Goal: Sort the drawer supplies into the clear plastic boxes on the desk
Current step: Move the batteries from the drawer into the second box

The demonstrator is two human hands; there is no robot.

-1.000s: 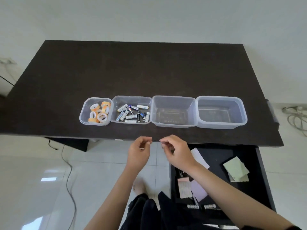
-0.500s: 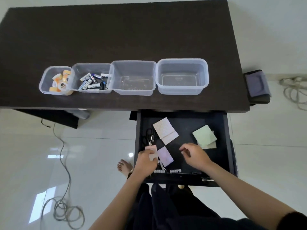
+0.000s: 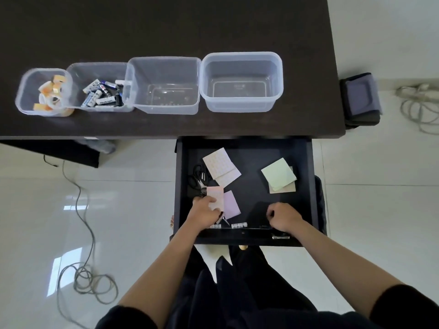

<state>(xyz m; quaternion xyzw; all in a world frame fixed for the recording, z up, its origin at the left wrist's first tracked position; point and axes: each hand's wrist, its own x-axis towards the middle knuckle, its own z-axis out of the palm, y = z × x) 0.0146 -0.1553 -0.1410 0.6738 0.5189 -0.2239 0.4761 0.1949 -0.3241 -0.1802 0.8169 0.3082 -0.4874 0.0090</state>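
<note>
Now, left hand (image 3: 206,212): reaching into the open drawer (image 3: 311,186), fingers curling onto the pink note pad (image 3: 215,195) at its near left.
Right hand (image 3: 283,216): hovering over the drawer's near edge, fingers curled, holding nothing I can see.
Boxes: four sitting in a row on the desk (image 3: 166,24); tape rolls (image 3: 52,91) and batteries (image 3: 102,94) are filling the left two.
Green notes (image 3: 278,174): lying at the drawer's right.

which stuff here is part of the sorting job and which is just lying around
Part of the job:
- four clear boxes
- tape rolls
- batteries
- drawer
- sticky note pads
- scissors
- left hand on the pink pad

Lying about:
- floor cables
- dark pouch
</note>
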